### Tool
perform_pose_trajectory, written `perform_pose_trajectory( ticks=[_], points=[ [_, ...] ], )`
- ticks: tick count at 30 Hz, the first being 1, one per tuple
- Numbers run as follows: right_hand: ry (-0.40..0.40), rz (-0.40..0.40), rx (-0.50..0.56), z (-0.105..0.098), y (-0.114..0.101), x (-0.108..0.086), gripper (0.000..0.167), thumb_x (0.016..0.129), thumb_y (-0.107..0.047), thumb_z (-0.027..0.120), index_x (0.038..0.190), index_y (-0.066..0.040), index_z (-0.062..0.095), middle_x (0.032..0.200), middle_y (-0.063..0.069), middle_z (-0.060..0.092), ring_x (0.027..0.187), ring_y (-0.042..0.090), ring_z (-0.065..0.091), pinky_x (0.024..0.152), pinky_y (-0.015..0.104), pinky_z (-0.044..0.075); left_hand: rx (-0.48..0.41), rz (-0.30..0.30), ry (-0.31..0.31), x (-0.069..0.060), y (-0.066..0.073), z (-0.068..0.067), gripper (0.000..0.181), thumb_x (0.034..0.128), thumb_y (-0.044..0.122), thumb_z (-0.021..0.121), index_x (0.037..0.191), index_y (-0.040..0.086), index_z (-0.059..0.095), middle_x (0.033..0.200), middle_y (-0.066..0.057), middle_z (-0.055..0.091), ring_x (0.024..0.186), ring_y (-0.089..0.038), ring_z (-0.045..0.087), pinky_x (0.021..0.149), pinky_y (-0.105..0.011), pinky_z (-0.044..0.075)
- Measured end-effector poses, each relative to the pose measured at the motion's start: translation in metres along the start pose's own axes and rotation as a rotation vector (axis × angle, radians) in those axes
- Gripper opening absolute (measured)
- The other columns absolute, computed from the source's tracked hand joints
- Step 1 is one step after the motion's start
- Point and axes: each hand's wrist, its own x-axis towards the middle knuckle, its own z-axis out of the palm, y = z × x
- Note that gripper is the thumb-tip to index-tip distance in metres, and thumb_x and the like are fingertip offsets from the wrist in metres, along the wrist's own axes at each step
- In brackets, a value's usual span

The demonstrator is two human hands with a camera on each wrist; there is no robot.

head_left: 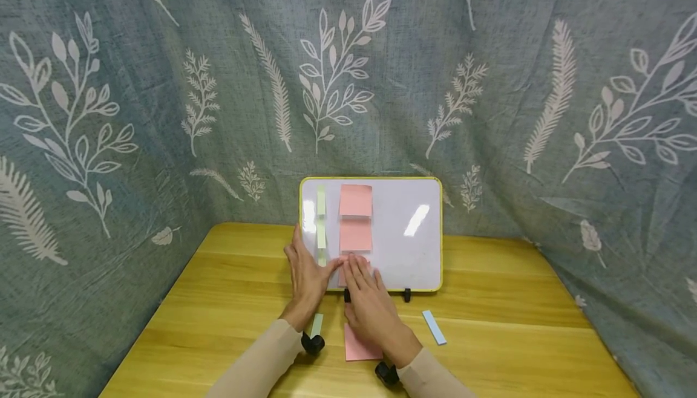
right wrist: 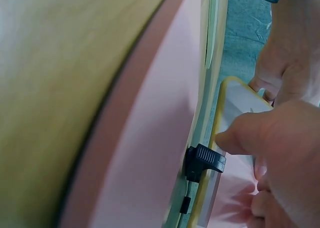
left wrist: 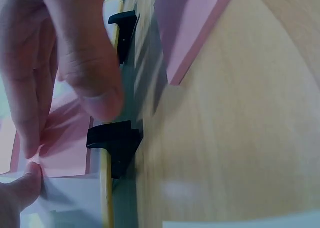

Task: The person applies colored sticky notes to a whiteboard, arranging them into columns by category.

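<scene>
A white board with a yellow rim (head_left: 400,265) stands upright. My left hand (head_left: 307,281) holds its lower left edge, fingers at the side and thumb across the front, the thumb tip on a pink sticky note (head_left: 342,277). Straight fingers of my right hand (head_left: 374,313) press that note against the board's lower part and partly cover it. Above it, two more pink sticky notes (head_left: 356,201) form a column. Narrow green sticky notes (head_left: 321,200) run down the board's left side. The left wrist view shows the left thumb (left wrist: 29,185) beside the right fingertips at the note's edge.
Below the right hand lies a thick pink sticky note pad (head_left: 362,349). A green strip pad (head_left: 317,323) is beside the left wrist; a blue strip pad (head_left: 434,327) lies to the right. Black clips (head_left: 406,295) support the board's bottom edge. Patterned curtain (head_left: 229,114) surrounds the wooden table (head_left: 506,337).
</scene>
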Motion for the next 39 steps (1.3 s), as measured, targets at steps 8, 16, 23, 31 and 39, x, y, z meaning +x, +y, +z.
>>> perform_pose_trajectory(
  ticks=[8,16,23,31,39],
  points=[
    [-0.074,0.112,-0.035,-0.004,-0.005,-0.003,0.097,0.111,-0.036,0.079,0.183,0.003,0.027,0.194,0.022,0.022,0.182,0.041,0.026,0.142,0.072,0.032,0.025,-0.003,0.006,0.001,-0.001,0.001,0.142,0.0762,0.025,0.114,0.185,0.011,0.023,0.151,-0.034,0.05,0.128,-0.048,0.065,0.116,-0.063,0.061],
    [-0.099,0.23,-0.038,-0.011,-0.007,-0.005,0.1,0.111,-0.04,0.08,0.183,0.004,0.025,0.194,0.022,0.018,0.181,0.047,0.023,0.144,0.072,0.028,0.054,-0.019,0.002,0.001,0.001,0.001,0.144,0.0771,0.03,0.113,0.186,0.015,0.021,0.151,-0.033,0.05,0.123,-0.047,0.068,0.104,-0.063,0.066],
    [-0.087,0.262,-0.041,-0.01,-0.003,-0.01,0.1,0.11,-0.039,0.081,0.183,0.002,0.027,0.195,0.021,0.018,0.18,0.052,0.022,0.143,0.073,0.028,0.069,-0.033,-0.002,0.0,0.001,0.001,0.143,0.0784,0.03,0.113,0.186,0.017,0.02,0.149,-0.032,0.05,0.116,-0.046,0.068,0.094,-0.063,0.068],
    [-0.082,0.257,-0.029,-0.012,-0.007,-0.006,0.098,0.11,-0.038,0.081,0.182,0.004,0.029,0.194,0.023,0.02,0.18,0.053,0.021,0.143,0.073,0.028,0.082,-0.044,-0.002,0.001,0.003,0.001,0.144,0.0777,0.031,0.113,0.186,0.016,0.019,0.149,-0.033,0.049,0.115,-0.047,0.069,0.092,-0.064,0.068],
    [-0.108,0.236,-0.07,-0.014,-0.019,-0.001,0.094,0.111,-0.041,0.079,0.181,0.002,0.034,0.193,0.021,0.026,0.18,0.05,0.024,0.142,0.073,0.031,0.115,-0.049,0.01,0.001,0.003,0.006,0.144,0.0789,0.04,0.112,0.186,0.017,0.019,0.149,-0.033,0.049,0.114,-0.049,0.069,0.093,-0.064,0.066]
  ],
)
